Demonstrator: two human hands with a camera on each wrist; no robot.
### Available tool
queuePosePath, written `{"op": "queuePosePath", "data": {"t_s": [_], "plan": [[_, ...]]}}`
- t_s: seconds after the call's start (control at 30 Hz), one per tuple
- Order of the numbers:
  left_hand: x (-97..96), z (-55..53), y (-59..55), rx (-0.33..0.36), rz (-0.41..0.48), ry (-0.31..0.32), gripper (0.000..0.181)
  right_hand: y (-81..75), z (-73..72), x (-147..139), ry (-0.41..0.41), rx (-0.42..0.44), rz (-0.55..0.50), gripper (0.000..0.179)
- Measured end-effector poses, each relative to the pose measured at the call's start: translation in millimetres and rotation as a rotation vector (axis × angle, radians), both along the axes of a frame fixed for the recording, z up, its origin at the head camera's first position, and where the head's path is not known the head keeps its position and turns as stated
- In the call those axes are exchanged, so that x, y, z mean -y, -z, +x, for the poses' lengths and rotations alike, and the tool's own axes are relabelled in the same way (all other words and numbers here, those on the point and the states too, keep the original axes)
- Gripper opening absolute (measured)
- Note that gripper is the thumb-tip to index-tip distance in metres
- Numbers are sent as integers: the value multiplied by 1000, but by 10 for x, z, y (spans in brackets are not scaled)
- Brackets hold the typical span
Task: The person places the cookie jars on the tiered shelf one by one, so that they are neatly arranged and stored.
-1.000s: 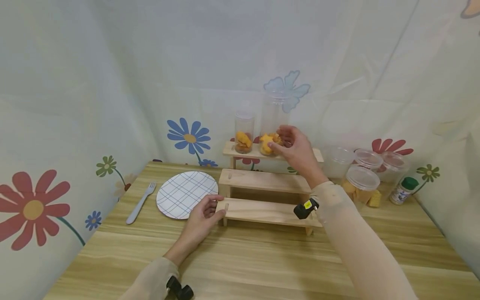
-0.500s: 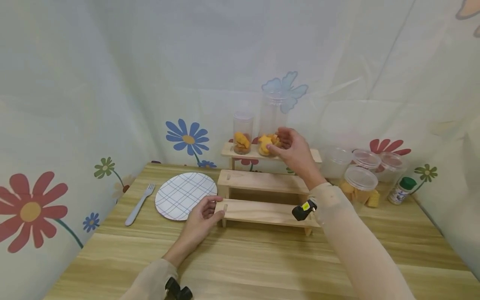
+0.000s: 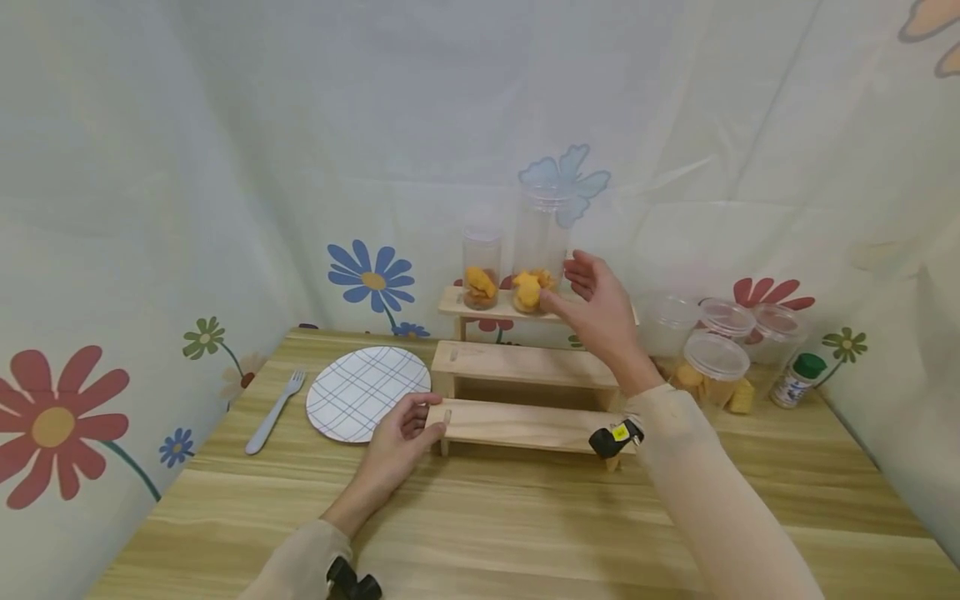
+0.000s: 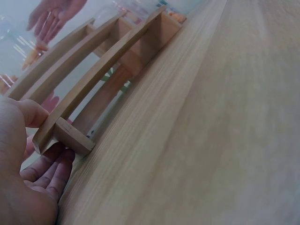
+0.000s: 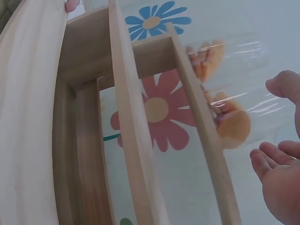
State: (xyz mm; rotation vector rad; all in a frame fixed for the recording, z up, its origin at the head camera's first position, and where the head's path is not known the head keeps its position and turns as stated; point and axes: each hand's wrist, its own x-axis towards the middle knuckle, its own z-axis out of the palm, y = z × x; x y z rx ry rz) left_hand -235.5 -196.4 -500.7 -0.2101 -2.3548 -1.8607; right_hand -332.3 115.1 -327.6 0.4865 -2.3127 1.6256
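A three-tier wooden display rack [image 3: 525, 425] stands on the table. With thumb above and fingers below, my left hand [image 3: 401, 437] holds the left end of its lowest tier, as the left wrist view also shows. On the top tier are two clear jars: a smaller jar [image 3: 482, 250] and a taller jar [image 3: 542, 225], each with orange-yellow snack pieces at the bottom. Just right of the taller jar is my right hand [image 3: 600, 312], thumb and fingers spread. The right wrist view shows a gap between that hand and the taller jar [image 5: 267, 115].
To the left lie a checked plate [image 3: 360, 396] and a pale fork [image 3: 273, 412]. At the right stand several clear lidded jars [image 3: 716, 354], a yellow block [image 3: 741, 397] and a green-capped shaker bottle [image 3: 797, 381]. A flowered curtain [image 3: 225, 167] hangs behind the table.
My right hand has drawn slightly to the right, away from the taller jar, and its fingers have spread. The left hand keeps its hold on the rack. The view has shifted slightly.
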Motion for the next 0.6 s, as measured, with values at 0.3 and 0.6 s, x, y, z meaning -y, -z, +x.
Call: {"op": "queuePosePath", "data": {"t_s": [0.3, 0.6], "plan": [[2, 11, -6, 10, -4, -1, 41, -22, 394, -253, 73, -165, 16, 72], [-5, 12, -17, 10, -1, 1, 41, -27, 719, -553, 135, -240, 52, 72]]}}
